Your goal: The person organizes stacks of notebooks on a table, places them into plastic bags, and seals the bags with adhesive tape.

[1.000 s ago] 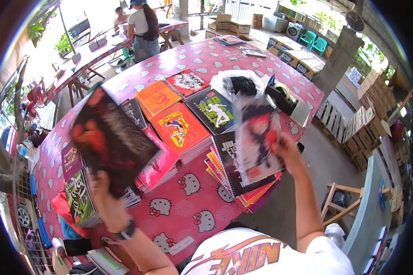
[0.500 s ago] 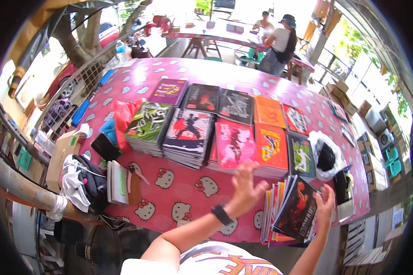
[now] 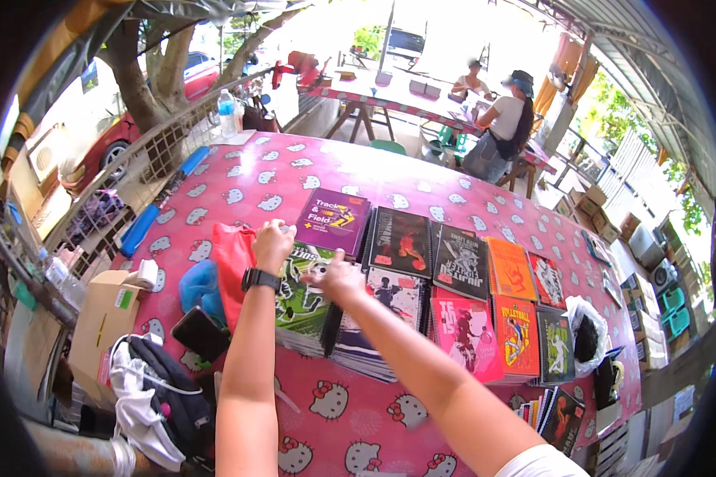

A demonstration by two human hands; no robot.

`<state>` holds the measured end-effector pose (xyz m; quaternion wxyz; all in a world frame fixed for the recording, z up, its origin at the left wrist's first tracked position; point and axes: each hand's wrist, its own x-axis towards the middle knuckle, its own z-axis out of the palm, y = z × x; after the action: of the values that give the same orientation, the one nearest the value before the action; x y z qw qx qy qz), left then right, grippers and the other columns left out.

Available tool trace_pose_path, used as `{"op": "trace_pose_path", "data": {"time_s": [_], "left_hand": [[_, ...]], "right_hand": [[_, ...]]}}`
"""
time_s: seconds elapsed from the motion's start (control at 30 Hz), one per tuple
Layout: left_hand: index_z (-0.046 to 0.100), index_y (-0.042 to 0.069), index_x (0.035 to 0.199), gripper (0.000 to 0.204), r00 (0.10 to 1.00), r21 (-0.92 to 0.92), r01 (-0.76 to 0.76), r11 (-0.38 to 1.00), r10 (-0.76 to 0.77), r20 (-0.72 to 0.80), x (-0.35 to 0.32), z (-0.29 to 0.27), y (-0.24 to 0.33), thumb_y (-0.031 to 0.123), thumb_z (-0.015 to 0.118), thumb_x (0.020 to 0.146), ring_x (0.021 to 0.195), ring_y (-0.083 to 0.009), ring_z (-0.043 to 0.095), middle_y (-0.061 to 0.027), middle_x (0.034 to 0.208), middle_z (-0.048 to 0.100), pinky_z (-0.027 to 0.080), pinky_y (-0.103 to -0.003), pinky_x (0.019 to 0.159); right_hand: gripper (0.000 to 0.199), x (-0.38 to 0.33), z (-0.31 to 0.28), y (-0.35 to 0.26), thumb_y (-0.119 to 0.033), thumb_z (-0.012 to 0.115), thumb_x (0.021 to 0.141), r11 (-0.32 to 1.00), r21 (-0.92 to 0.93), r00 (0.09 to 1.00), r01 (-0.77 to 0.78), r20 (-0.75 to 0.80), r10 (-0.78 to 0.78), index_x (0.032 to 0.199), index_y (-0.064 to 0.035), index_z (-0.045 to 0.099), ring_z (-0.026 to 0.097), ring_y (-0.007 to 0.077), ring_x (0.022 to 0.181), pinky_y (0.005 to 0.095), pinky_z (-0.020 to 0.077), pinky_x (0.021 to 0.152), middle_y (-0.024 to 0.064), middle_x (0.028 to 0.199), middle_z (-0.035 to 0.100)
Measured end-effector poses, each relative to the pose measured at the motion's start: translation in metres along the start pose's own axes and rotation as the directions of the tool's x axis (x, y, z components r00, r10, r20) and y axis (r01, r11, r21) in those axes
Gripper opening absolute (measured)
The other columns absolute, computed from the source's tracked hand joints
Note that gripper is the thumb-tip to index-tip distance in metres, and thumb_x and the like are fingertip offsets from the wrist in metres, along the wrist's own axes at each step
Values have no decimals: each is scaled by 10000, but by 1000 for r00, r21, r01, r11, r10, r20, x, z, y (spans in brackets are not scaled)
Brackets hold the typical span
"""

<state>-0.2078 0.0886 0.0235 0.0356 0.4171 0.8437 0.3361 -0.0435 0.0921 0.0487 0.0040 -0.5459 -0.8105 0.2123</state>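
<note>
Green notebook stack (image 3: 301, 312), left hand (image 3: 274, 245) and right hand (image 3: 339, 281) over it, cannot tell either grip's hold

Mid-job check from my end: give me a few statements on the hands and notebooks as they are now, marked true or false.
1. The left hand has a dark watch at its wrist. True.
2. The right hand is over an orange notebook. False: it is over the green notebook.
3. The purple notebook lies farther left than the pink notebook. True.
4. The phone lies on top of the purple notebook. False: it lies left of the green notebook.
5. The white plastic bag has something black in it. True.
</note>
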Motion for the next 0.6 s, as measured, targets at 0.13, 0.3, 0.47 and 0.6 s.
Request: {"op": "trace_pose_path", "data": {"time_s": [0.13,0.3,0.47,0.6], "left_hand": [[489,-90,1114,639,991,-98,-133,986,134,-2,56,77,17,433,624,773,1025,-388,550,-288,1064,571,442,-414,857],[584,-5,700,271,931,-56,-363,930,364,22,94,120,-2,238,678,624,673,-373,568,-189,689,585,450,-459,619],[553,20,1086,317,830,-11,-427,904,387,-401,107,25,-35,110,611,787,907,-327,594,-177,975,625,470,-384,760],[509,-7,1185,351,681,126,-636,761,631,-372,-39,-32,33,86,558,850,1020,-294,564,-209,1155,550,479,-359,791]], "right_hand": [[1079,11,13,29,-518,752,625,986,126,984,112,-152,-93,1325,79,189,588,350,986,387,473,828,249,1044,591],[442,-3,-7,80,-117,691,704,749,564,892,348,-444,-80,1075,13,490,554,406,968,400,434,800,240,991,587],[313,-146,-142,165,-162,624,763,540,655,817,528,-566,-112,1011,1,526,565,255,839,365,429,732,155,901,583],[472,-331,-209,282,-258,590,794,428,716,605,551,-696,386,1183,-21,466,534,183,843,302,411,838,68,932,553]]}}
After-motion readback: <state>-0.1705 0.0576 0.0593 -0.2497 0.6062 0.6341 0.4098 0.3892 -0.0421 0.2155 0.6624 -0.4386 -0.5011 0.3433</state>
